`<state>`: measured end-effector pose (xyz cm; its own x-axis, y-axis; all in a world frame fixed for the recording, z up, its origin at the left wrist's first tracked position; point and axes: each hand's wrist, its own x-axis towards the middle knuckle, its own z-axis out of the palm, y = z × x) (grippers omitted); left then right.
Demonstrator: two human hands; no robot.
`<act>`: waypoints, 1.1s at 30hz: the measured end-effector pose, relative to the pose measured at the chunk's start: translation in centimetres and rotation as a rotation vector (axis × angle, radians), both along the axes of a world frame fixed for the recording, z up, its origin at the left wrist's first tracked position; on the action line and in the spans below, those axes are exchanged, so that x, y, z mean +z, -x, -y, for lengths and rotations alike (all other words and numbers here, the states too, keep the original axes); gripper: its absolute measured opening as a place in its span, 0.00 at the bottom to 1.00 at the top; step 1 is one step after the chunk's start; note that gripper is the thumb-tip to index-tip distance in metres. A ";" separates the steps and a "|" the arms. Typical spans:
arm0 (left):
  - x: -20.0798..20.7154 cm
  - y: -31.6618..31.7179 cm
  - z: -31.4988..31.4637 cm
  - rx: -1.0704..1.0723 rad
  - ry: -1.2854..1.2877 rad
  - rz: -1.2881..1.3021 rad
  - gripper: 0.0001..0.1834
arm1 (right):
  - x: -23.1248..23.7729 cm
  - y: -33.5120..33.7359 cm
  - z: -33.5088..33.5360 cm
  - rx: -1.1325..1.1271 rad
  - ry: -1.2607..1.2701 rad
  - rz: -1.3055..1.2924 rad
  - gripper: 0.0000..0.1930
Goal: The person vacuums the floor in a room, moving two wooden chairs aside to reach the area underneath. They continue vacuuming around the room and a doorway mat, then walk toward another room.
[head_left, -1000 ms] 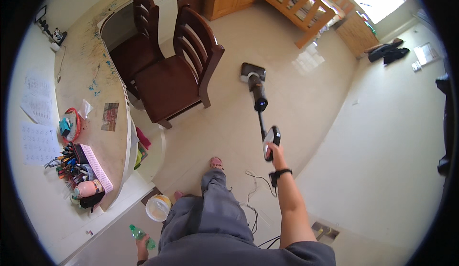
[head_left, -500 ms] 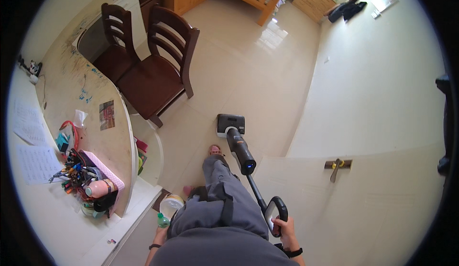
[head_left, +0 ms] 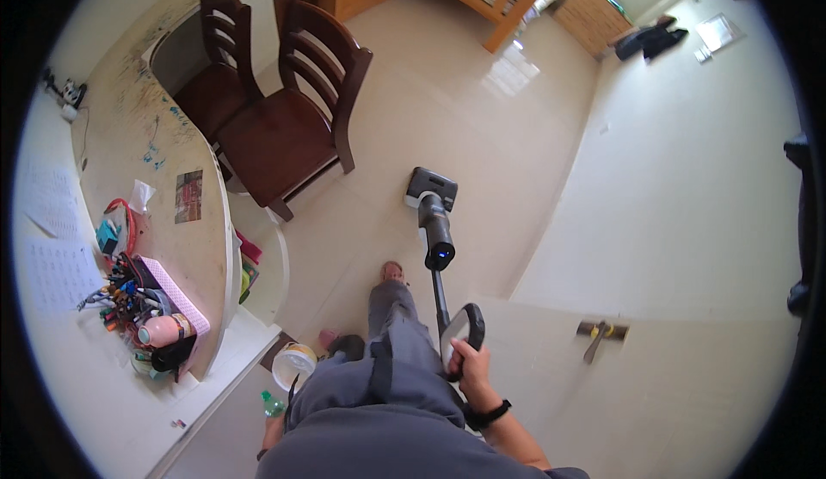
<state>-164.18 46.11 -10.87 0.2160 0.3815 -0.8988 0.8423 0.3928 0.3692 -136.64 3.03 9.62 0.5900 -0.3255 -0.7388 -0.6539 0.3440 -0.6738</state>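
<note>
My right hand (head_left: pixel 470 365) is closed round the black loop handle of a cordless floor cleaner (head_left: pixel 438 236). Its dark stick runs forward from my hand to a body with a small blue light, and its wide black head (head_left: pixel 433 188) rests on the tiled floor, ahead of my slippered foot. Low on the left, my left hand (head_left: pixel 273 428) is partly covered by my clothing, closed on a green plastic bottle (head_left: pixel 273 405); its fingers show poorly. Beside that bottle, a white bucket (head_left: pixel 294 365) stands on the floor by my leg.
Two dark wooden chairs (head_left: pixel 280 139) stand at the curved desk (head_left: pixel 129 156) on the left. A pink organiser (head_left: pixel 176 294) full of pens sits on it. A wooden bed (head_left: pixel 482 1) lies far ahead. Along the right run a white wall (head_left: pixel 671 178) and a door with a handle (head_left: pixel 600 333).
The cleaner's head has slid forward and slightly right and turned, while its handle and my right hand have shifted left and forward. My left hand and the green bottle have moved left.
</note>
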 end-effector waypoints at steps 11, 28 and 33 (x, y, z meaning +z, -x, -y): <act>8.3 1.9 18.5 0.527 -0.114 -0.130 0.22 | -13.8 -29.3 7.0 0.042 -0.042 0.162 0.09; 4.5 -1.6 10.8 -0.053 -0.278 -0.069 0.24 | -16.4 -20.2 13.4 0.214 -0.019 0.230 0.12; 1.1 -7.6 6.7 -0.017 -0.100 0.294 0.28 | -8.0 -5.3 12.0 0.164 -0.043 0.008 0.08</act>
<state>-156.58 39.38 -9.73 0.4681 0.4592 -0.7550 0.7000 0.3287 0.6339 -131.35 -8.93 1.60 0.6386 -0.1931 -0.7449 -0.6981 0.2618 -0.6664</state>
